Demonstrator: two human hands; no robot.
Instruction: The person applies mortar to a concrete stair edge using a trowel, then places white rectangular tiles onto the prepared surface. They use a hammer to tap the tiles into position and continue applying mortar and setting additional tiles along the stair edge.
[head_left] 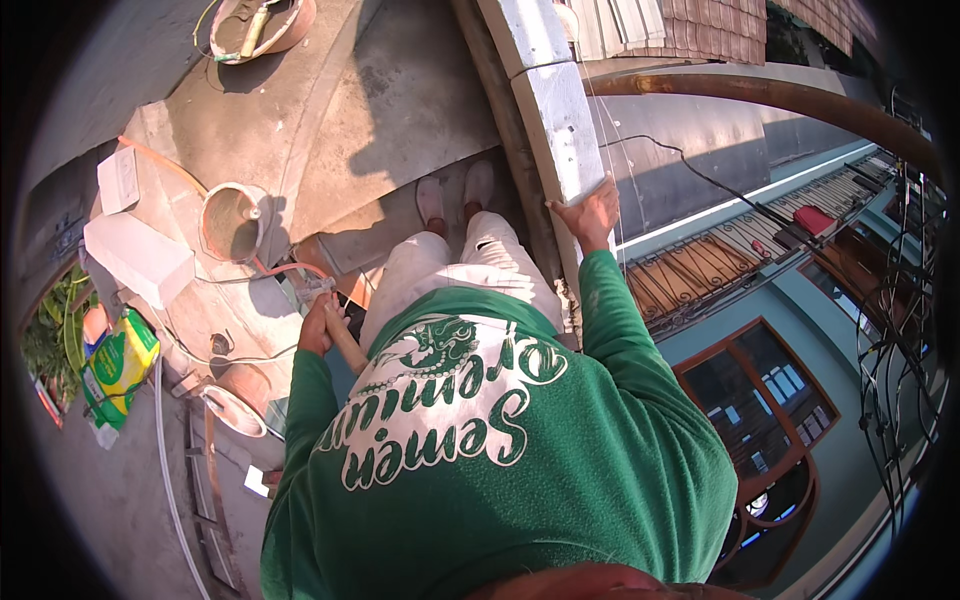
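Observation:
My left hand [318,325] is closed round a tool with a pale wooden handle [346,342], held beside my left thigh. The tool's greyish head [314,289] shows just past the fingers, but its exact kind is hard to make out. To the right, my right hand [590,213] lies on the near end of a pale block wall [556,130], thumb and fingers apart. Its blocks stand end to end in a narrow row, with a joint between two of them. A thin string [603,125] runs along the wall's outer side.
A bucket of grey mortar [232,222] stands left, near two loose white blocks [140,258] [118,180]. Another mortar tub [290,28] holds a wooden-handled tool. Orange hose crosses the concrete floor [400,90]. Beyond the wall are a rusty pipe [760,92] and hanging cables [885,380].

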